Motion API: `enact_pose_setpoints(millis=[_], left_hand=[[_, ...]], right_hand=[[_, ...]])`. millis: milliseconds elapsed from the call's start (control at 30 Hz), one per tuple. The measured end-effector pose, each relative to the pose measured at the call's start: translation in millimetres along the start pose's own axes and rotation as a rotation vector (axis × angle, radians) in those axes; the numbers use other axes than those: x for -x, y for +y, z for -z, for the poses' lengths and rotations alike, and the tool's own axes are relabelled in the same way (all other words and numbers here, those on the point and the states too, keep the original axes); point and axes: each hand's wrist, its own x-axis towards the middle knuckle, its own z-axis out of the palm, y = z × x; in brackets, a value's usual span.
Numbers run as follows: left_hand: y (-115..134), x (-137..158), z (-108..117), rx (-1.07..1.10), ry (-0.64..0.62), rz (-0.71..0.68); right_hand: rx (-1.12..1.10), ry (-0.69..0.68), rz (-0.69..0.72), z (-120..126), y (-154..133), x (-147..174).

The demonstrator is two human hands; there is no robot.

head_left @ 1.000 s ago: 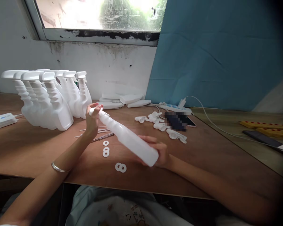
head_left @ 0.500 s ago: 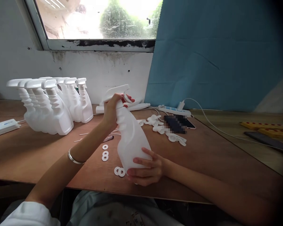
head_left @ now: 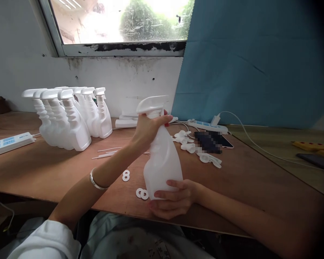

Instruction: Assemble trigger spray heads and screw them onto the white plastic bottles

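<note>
In front of me is a white plastic spray bottle (head_left: 163, 162), slightly tilted, with its trigger head (head_left: 152, 104) on top. My left hand (head_left: 151, 129) wraps around the neck just below the head, thumb pointing right. Low on the bottle, my right hand (head_left: 175, 198) grips the body from the right, its fingers curled round the front. White ring washers (head_left: 142, 193) lie on the table just left of the bottle's base, and two more washers (head_left: 126, 175) lie farther back. Thin white tubes (head_left: 106, 154) rest behind my left forearm.
Several finished-looking spray bottles (head_left: 79, 131) stand grouped at the back left, beside a power strip (head_left: 12, 144). Loose white trigger parts (head_left: 189, 147) lie right of the bottle, near phones (head_left: 226, 140). Another power strip (head_left: 206, 126) with a plugged-in charger and cable sits behind them.
My left hand has turned at the neck, and the trigger head has rotated with it. The bottle stands more upright. The whole view has shifted slightly, moving the scene rightward.
</note>
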Motion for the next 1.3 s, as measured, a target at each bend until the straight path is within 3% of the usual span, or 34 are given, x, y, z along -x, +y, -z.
enact_pose_setpoints(millis=[100,233,400,533,600,733,933,1100,1200,1300], left_hand=[[0,0,2,0.007,0.012,0.049],[-4,2,7,0.083,0.037,-0.035],[-6,4,13,0.028,0.070,0.028],[-9,10,15,0.061,0.042,-0.092],[-14,16,13,0.064,-0.014,-0.082],[-24,33,11,-0.049,-0.166,0.027],[-44,55,26,-0.388,-0.172,0.040],[-45,49,58,-0.531,-0.035,0.042],[-31,26,98,-0.722,0.226,-0.083],[-23,1,148,-1.014,0.396,-0.229]], right_hand=[[-0.024,-0.034,-0.008,2,1,-4],[-0.086,-0.035,-0.017,4,3,-7],[-0.131,-0.057,-0.001,3,3,-7],[-0.091,-0.072,0.023,2,4,-6],[-0.035,-0.114,0.019,0,5,-5],[0.020,-0.196,-0.006,-3,6,-1],[0.022,-0.264,-0.009,-6,7,3],[-0.015,-0.278,-0.042,-6,9,6],[-0.046,-0.285,-0.101,-6,10,9],[-0.071,-0.298,-0.136,-7,10,11]])
